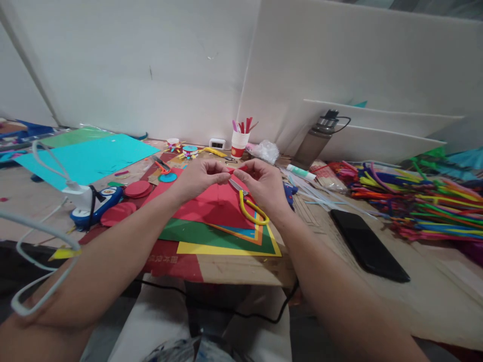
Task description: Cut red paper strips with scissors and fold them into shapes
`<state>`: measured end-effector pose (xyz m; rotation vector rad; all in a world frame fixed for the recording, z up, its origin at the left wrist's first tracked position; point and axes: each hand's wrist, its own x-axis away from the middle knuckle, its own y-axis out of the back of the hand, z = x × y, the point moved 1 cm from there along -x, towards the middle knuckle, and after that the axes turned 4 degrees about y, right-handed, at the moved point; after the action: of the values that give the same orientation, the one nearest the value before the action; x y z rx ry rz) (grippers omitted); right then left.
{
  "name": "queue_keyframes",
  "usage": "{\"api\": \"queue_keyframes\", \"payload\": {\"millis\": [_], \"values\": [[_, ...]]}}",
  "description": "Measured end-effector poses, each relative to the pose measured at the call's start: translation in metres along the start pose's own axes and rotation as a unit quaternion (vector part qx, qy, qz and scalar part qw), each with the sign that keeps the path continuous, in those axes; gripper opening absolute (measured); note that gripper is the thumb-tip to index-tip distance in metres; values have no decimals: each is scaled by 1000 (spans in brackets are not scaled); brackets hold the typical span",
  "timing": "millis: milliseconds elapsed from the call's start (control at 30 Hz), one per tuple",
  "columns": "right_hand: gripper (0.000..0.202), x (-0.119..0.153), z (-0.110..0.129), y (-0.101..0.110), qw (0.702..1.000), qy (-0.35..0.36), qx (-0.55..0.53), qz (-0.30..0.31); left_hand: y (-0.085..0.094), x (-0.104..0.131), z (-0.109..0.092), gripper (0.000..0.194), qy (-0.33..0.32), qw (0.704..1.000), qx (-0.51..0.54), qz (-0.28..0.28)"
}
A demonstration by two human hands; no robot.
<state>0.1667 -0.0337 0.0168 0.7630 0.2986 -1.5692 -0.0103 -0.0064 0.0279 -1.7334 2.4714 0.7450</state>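
Both my left hand (202,177) and my right hand (262,182) are raised over the stack of coloured paper, fingertips nearly meeting. Between them they pinch a small red piece (237,170), mostly hidden by the fingers. Below lies a red sheet (199,203) on top of green (177,232), orange, blue and yellow sheets. Scissors with yellow handles (260,215) rest on the sheets, just under my right hand. Red paper discs (138,189) are piled left of the stack, beside a blue disc (167,177).
A paper cup (239,145) with red strips stands at the back, near a small white clock (217,144). To the right are a bottle (313,143), a glue stick (301,172), a black phone (368,246) and pipe cleaners (433,201). A white cable hangs left.
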Motion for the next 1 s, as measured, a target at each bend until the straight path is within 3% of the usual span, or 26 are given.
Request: {"api": "queue_keyframes", "payload": {"millis": [267, 533, 767, 1000], "values": [[20, 1, -1, 0, 1000, -10, 14, 5, -3, 2, -5, 22, -36, 998, -55, -3], [20, 2, 3, 1, 999, -39, 21, 4, -3, 1, 1, 22, -33, 997, -68, 2], [22, -1, 0, 0, 999, -24, 23, 26, -3, 0, 2, 26, -36, 996, -77, 2], [18, 0, 4, 5, 998, -35, 53, -2, 1, -1, 3, 24, -26, 996, -87, -18]]}}
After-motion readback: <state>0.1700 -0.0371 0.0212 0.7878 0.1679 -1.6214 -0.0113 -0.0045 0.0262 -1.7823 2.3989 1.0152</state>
